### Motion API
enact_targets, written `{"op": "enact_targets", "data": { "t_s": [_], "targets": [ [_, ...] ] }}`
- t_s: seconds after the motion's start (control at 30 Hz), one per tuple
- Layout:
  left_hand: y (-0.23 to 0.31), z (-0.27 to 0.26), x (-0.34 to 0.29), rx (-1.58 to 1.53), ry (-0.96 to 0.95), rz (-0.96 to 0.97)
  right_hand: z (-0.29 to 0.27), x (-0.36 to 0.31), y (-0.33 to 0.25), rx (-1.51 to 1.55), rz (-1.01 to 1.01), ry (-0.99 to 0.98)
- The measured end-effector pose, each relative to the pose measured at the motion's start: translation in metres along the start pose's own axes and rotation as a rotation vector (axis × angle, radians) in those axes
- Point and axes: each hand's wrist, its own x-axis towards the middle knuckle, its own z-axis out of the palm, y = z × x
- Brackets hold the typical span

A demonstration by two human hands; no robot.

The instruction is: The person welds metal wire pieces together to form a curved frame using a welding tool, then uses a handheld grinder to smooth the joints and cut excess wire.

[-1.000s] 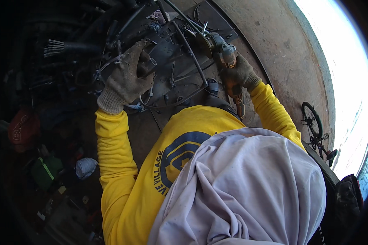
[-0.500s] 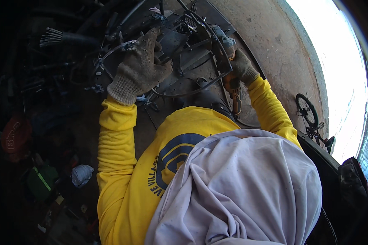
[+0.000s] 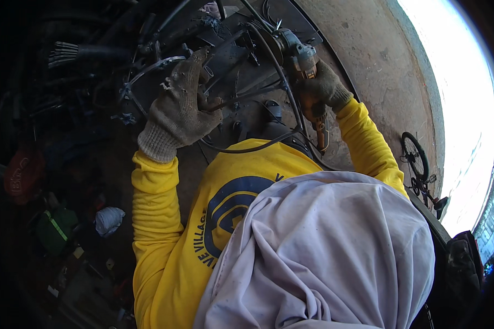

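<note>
My left hand [image 3: 182, 107], in a worn grey-brown knit glove, is closed around a bar of a dark metal frame [image 3: 292, 101] made of bent rods. One curved rod of this frame loops toward my body and up past the right hand. My right hand [image 3: 330, 86], gloved the same way, wraps around an angle grinder [image 3: 302, 54] with a grey metal head and an orange-and-black body. Its disc side faces the frame's upper right rods; I cannot tell whether the disc touches them. My left fingertips are partly hidden behind the bar.
A dark metal worktop [image 3: 307, 34] lies beyond my hands, with metal pieces on it. Left, in shadow, are a bundle of rods [image 3: 66, 53], a red item [image 3: 24, 176], a green bag [image 3: 57, 230] and a pale cloth bundle [image 3: 110, 220]. A bicycle [image 3: 415, 159] stands at the right.
The metal frame has turned and shifted a little, its near loop now lower. My left hand has moved slightly down and left with it. The grinder's head has shifted slightly.
</note>
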Motion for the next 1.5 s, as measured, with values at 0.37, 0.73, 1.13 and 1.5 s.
{"op": "enact_targets", "data": {
  "t_s": [0.37,0.73,1.13,1.5],
  "targets": [
    [-0.001,0.005,-0.001,0.067,0.052,0.116,0.0,0.006,-0.003,-0.142,0.006,-0.019],
    [0.001,0.004,-0.004,0.053,0.068,0.094,0.006,0.005,-0.007,-0.008,0.047,-0.045],
    [-0.008,0.006,-0.008,0.012,0.094,0.108,0.008,0.0,-0.018,0.114,0.085,-0.091],
    [-0.009,0.005,-0.007,0.027,0.08,0.123,0.009,0.005,-0.004,-0.004,0.018,-0.022]
  ]
}}
